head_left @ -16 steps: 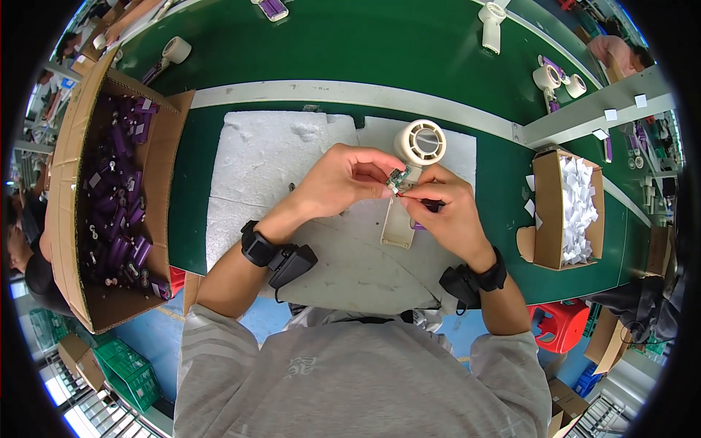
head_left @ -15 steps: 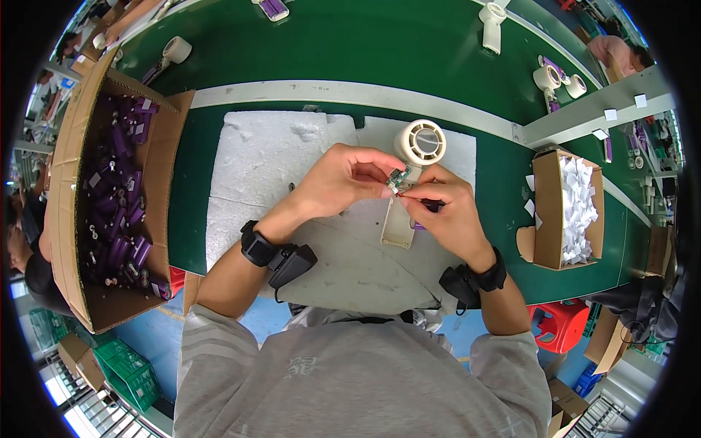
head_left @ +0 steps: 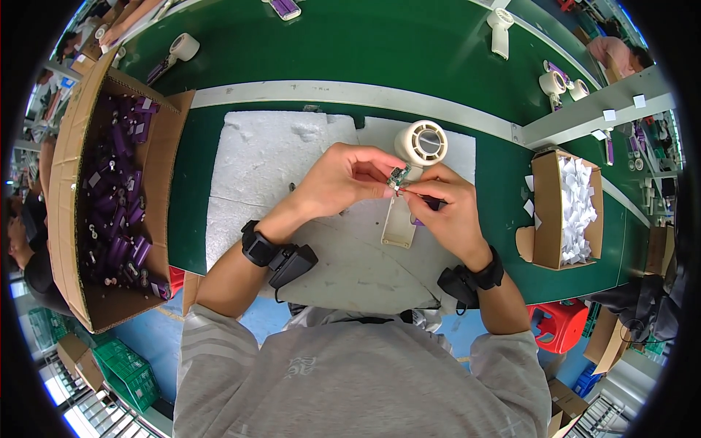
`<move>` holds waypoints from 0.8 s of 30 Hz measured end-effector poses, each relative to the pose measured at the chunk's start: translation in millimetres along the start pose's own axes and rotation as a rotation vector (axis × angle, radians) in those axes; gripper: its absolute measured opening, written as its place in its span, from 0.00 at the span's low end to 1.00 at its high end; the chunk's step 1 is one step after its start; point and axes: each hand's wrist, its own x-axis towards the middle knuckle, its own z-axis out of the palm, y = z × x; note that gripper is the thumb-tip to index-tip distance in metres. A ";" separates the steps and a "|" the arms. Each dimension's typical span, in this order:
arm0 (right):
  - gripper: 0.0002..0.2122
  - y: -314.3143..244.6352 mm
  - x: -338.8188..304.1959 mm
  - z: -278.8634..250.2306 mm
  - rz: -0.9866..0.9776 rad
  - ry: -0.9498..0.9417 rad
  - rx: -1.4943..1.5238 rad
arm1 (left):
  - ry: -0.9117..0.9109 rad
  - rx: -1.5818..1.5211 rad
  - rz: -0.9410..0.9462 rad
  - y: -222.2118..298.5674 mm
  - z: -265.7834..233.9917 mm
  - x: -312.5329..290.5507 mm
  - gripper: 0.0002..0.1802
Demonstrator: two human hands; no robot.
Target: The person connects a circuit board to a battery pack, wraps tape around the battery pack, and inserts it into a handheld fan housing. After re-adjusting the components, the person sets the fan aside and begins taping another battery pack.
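Between the thumb and fingers of my left hand (head_left: 337, 181) is a small green circuit board (head_left: 398, 176). My right hand (head_left: 454, 212) pinches thin red wires (head_left: 401, 190) at the board's lower edge; the fingertips hide their ends. Under both hands lies a cream handheld fan (head_left: 421, 143), its round head pointing away from me and its open handle shell (head_left: 398, 228) toward me. A bit of a purple battery (head_left: 417, 220) shows beside the handle, mostly covered by my right hand.
White foam sheets (head_left: 270, 157) cover the bench under my hands. At left stands a carton (head_left: 157, 182) of purple batteries, at right a small box (head_left: 548, 219) of white paper pieces. Beyond a metal rail (head_left: 292, 90), fan parts (head_left: 500, 33) lie on a green belt (head_left: 350, 44).
The fan parts on the green belt have shifted a little to the right. My hands have barely moved and keep their hold on the board and wires.
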 end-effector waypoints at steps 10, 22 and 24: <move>0.05 -2.2 -0.8 0.7 0.031 -0.011 0.019 | 0.022 0.017 0.073 -2.5 4.7 -0.2 0.17; 0.05 -4.6 -1.2 -2.2 -0.094 -0.035 -0.119 | 0.031 0.005 0.094 -3.6 5.7 -0.8 0.18; 0.06 -4.0 -1.9 -2.4 -0.113 -0.035 -0.139 | 0.049 -0.015 0.116 -3.9 7.1 -0.6 0.16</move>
